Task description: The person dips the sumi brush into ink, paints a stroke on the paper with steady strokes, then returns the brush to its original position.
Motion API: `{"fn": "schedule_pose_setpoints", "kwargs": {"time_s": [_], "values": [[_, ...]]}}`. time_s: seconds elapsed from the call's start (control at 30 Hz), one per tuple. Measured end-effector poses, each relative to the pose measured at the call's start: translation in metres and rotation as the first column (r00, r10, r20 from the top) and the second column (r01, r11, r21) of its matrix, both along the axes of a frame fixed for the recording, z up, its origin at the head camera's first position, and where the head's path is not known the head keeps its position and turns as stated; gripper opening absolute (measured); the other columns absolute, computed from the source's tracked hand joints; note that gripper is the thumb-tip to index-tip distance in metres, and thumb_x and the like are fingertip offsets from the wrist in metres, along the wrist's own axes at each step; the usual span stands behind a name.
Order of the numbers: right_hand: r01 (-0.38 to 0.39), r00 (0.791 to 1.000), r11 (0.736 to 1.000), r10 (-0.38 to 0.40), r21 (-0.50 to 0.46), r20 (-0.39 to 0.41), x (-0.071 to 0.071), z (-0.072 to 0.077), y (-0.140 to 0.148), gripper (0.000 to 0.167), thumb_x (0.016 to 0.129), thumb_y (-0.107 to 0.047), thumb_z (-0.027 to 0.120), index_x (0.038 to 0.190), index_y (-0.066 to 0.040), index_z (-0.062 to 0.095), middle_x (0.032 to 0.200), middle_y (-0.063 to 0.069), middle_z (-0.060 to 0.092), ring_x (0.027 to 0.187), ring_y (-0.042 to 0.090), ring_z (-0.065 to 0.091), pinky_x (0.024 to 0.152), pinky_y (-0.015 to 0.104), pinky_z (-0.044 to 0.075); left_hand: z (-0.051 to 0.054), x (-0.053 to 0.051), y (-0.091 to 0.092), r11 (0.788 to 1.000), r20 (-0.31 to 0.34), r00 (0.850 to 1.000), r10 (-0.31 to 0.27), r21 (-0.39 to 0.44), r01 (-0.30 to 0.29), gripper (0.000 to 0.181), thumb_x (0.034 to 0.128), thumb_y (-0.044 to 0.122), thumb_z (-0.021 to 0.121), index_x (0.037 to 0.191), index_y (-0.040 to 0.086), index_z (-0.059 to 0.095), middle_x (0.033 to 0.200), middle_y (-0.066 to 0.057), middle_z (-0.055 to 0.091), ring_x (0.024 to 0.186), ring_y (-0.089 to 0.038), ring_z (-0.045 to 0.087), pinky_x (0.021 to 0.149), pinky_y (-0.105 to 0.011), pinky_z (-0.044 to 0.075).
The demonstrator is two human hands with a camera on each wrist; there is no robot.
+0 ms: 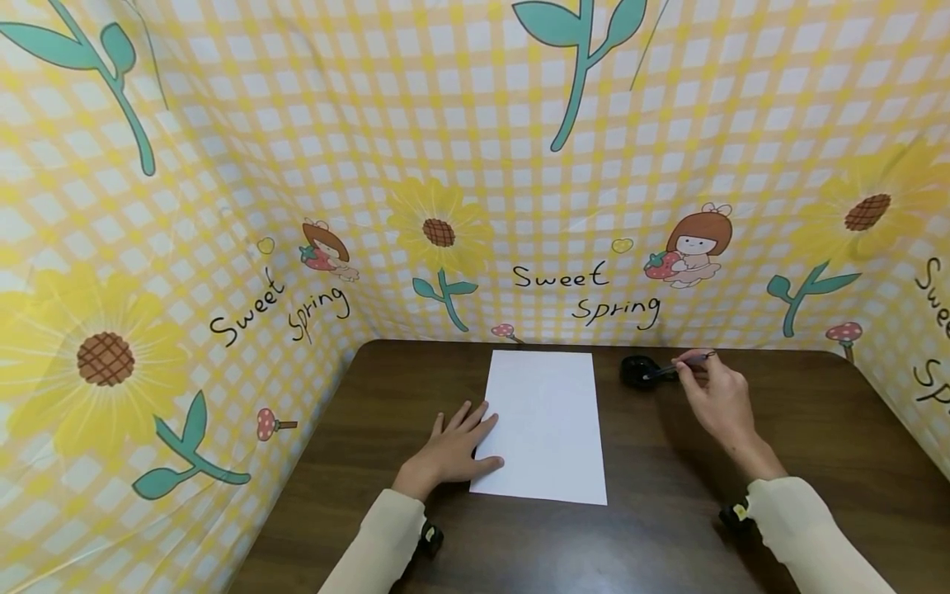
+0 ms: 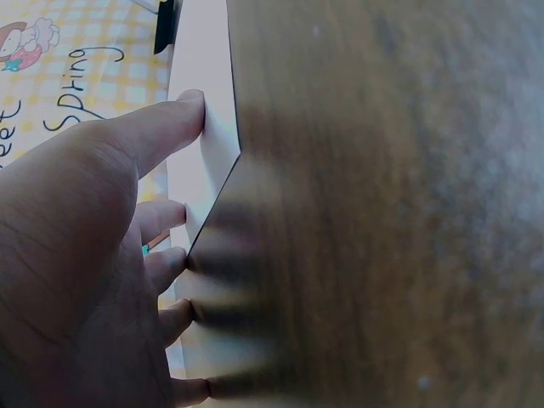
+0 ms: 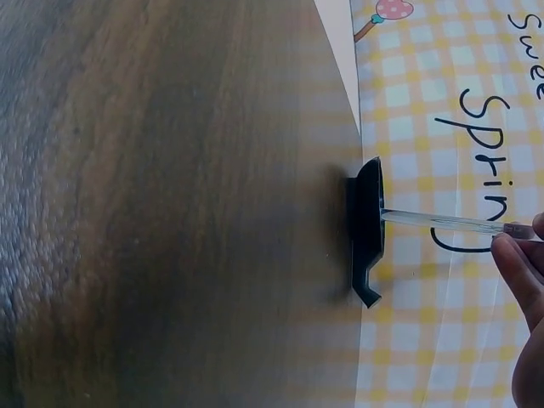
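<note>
A blank white sheet of paper [image 1: 549, 429] lies upright on the table. My left hand [image 1: 454, 451] rests with spread fingers on its left edge; in the left wrist view the thumb [image 2: 174, 127] touches the paper near a corner. At the right, my right hand [image 1: 720, 404] pinches a slim, clear glass pen [image 3: 446, 223] between thumb and fingers. The pen's lower end reaches into a small black dish [image 3: 368, 225] with a short bent handle, standing right of the paper's top. What the dish holds cannot be made out.
The dark brown wooden table [image 1: 668, 528] has rounded far corners. A yellow checked cloth [image 1: 475, 124] printed with sunflowers and lettering hangs close behind it and along its sides. Each wrist carries a small black device [image 1: 430, 538].
</note>
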State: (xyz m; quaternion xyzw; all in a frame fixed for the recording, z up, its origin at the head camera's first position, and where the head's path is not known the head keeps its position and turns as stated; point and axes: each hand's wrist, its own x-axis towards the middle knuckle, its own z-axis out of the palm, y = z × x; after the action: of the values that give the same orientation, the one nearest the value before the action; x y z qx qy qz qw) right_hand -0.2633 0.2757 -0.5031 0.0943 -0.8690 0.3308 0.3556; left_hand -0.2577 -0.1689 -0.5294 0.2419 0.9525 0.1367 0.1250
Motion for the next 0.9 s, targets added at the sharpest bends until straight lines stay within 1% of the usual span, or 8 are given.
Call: {"fn": "schedule_pose_setpoints", "kwargs": {"time_s": [0.3, 0.53, 0.6, 0.67, 0.73, 0.83, 0.9], "values": [[0.005, 1.0, 1.0, -0.005, -0.003, -0.018, 0.0002, -0.0001, -0.0001, 0.01, 0.102, -0.004, 0.07, 0.111, 0.0, 0.068, 0.101, 0.016, 0.079, 0.088, 0.038, 0.077, 0.07, -0.005, 0.038, 0.0005, 0.0001, 0.0008, 1.0, -0.002, 1.0, -0.004, 0.001, 0.004, 0.083, 0.1026, 0.063, 0.058, 0.169, 0.021, 0.033, 0.18, -0.007, 0.018, 0.167, -0.04, 0.01, 0.126, -0.078, 0.008], [0.023, 0.999, 0.999, -0.024, -0.025, -0.023, 0.0014, 0.0031, 0.0009, 0.012, 0.102, -0.004, 0.07, 0.113, -0.001, 0.07, 0.102, 0.015, 0.08, 0.088, 0.036, 0.076, 0.069, 0.001, 0.043, 0.0013, 0.0008, 0.0008, 1.0, 0.002, 1.0, -0.002, 0.001, 0.002, 0.082, 0.1027, 0.062, 0.059, 0.169, 0.021, 0.033, 0.18, -0.007, 0.018, 0.167, -0.04, 0.01, 0.126, -0.078, 0.008], [0.033, 0.999, 0.999, -0.033, -0.028, -0.027, 0.0021, 0.0041, 0.0012, 0.012, 0.101, -0.004, 0.071, 0.113, -0.001, 0.071, 0.103, 0.014, 0.08, 0.088, 0.033, 0.076, 0.068, 0.003, 0.045, 0.0012, 0.0008, 0.0008, 1.0, 0.002, 1.0, -0.001, 0.001, 0.001, 0.082, 0.1027, 0.062, 0.059, 0.169, 0.021, 0.033, 0.18, -0.007, 0.018, 0.167, -0.04, 0.01, 0.126, -0.078, 0.008], [0.038, 0.999, 0.999, -0.039, -0.033, -0.035, 0.0027, 0.0049, 0.0019, 0.012, 0.101, -0.004, 0.072, 0.113, -0.001, 0.071, 0.103, 0.013, 0.081, 0.088, 0.025, 0.075, 0.068, 0.003, 0.045, 0.0011, 0.0006, 0.0007, 1.0, 0.003, 1.0, 0.0, 0.002, 0.0, 0.083, 0.1026, 0.062, 0.059, 0.169, 0.021, 0.033, 0.18, -0.007, 0.018, 0.167, -0.04, 0.01, 0.126, -0.078, 0.008], [0.037, 0.998, 0.999, -0.039, -0.039, -0.043, 0.003, 0.0053, 0.0029, 0.013, 0.1, -0.004, 0.072, 0.113, -0.001, 0.071, 0.103, 0.012, 0.081, 0.088, 0.01, 0.072, 0.068, 0.003, 0.044, 0.0011, 0.0002, 0.0007, 1.0, 0.004, 1.0, 0.0, 0.005, 0.0, 0.083, 0.1025, 0.062, 0.059, 0.169, 0.021, 0.033, 0.18, -0.007, 0.018, 0.167, -0.041, 0.01, 0.126, -0.078, 0.008], [0.033, 0.998, 0.998, -0.035, -0.045, -0.053, 0.0029, 0.0054, 0.0047, 0.013, 0.1, -0.003, 0.072, 0.113, -0.001, 0.071, 0.103, 0.012, 0.081, 0.092, -0.012, 0.061, 0.068, 0.001, 0.042, 0.001, -0.0003, 0.0008, 1.0, 0.007, 1.0, 0.002, 0.001, -0.002, 0.083, 0.1024, 0.062, 0.059, 0.17, 0.021, 0.033, 0.18, -0.006, 0.017, 0.167, -0.04, 0.01, 0.126, -0.078, 0.007], [0.034, 0.998, 0.998, -0.036, -0.049, -0.052, 0.0027, 0.0048, 0.006, 0.013, 0.1, -0.003, 0.072, 0.113, -0.001, 0.071, 0.103, 0.013, 0.081, 0.094, -0.021, 0.054, 0.069, 0.001, 0.041, 0.001, -0.0007, 0.0009, 1.0, 0.008, 1.0, 0.003, -0.002, -0.003, 0.083, 0.1023, 0.063, 0.059, 0.17, 0.021, 0.033, 0.18, -0.006, 0.017, 0.167, -0.04, 0.009, 0.126, -0.077, 0.007]]}}
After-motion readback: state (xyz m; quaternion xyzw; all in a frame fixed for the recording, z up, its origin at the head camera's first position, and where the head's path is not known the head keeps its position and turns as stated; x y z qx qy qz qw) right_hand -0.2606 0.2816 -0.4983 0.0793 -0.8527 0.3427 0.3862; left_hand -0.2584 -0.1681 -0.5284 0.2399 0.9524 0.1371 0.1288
